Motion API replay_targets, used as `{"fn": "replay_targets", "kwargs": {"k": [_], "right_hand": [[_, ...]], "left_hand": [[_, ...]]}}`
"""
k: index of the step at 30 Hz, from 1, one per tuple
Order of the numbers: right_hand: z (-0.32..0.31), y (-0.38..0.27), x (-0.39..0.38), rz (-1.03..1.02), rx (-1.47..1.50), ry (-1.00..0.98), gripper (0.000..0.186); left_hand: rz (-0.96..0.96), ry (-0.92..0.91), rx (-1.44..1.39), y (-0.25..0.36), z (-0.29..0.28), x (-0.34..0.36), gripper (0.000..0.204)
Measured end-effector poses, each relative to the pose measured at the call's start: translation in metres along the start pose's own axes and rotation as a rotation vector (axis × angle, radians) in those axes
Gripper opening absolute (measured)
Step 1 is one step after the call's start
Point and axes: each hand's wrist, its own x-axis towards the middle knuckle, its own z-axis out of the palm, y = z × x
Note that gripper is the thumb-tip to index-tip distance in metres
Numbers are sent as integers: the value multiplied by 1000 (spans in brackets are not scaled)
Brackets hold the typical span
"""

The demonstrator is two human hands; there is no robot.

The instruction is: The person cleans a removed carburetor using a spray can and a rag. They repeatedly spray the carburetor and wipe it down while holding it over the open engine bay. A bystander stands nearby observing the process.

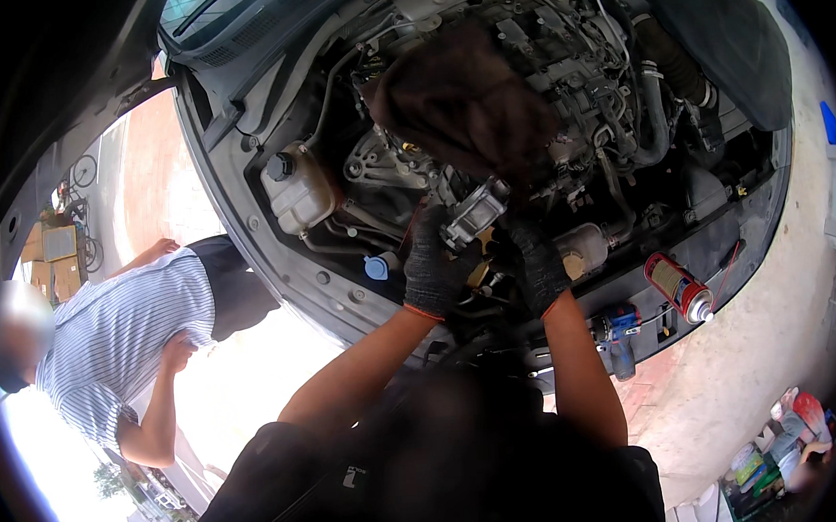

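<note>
Both my hands wear dark knitted gloves with orange cuffs and are over the front of an open engine bay. My left hand (435,271) is closed around a boxy silver metal engine part (475,214), tilted, with a dark edge on its upper right. My right hand (539,265) is close beside the part's right side, fingers pointing into the bay. Its fingertips are dark and partly hidden, so its grip cannot be made out. A dark brown cloth (465,95) lies over the engine (568,60) just beyond the part.
Left of my hands are a coolant tank (299,194) and a blue filler cap (376,267). A red spray can (678,288) and a blue cordless power tool (618,335) lie on the front panel at right. At far left stands a person in a striped shirt (135,336).
</note>
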Motion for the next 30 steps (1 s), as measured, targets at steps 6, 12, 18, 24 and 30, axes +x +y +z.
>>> {"fn": "replay_targets", "kwargs": {"k": [6,12,18,24,30], "right_hand": [[14,13,-12,-7,601,-435,46],[1,12,-12,8,595,-364,49],[-21,1,4,-58,437,-381,49],[-49,4,16,-311,-213,-250,48],[-69,-41,49,-386,-624,148,57]], "left_hand": [[580,-55,428,-10,1,-9,78],[665,-64,484,-4,-1,-18,82],[41,-123,6,0,-13,-20,60],[-927,-366,-861,-1,6,3,39],[-826,-262,-716,-1,13,-1,37]]}}
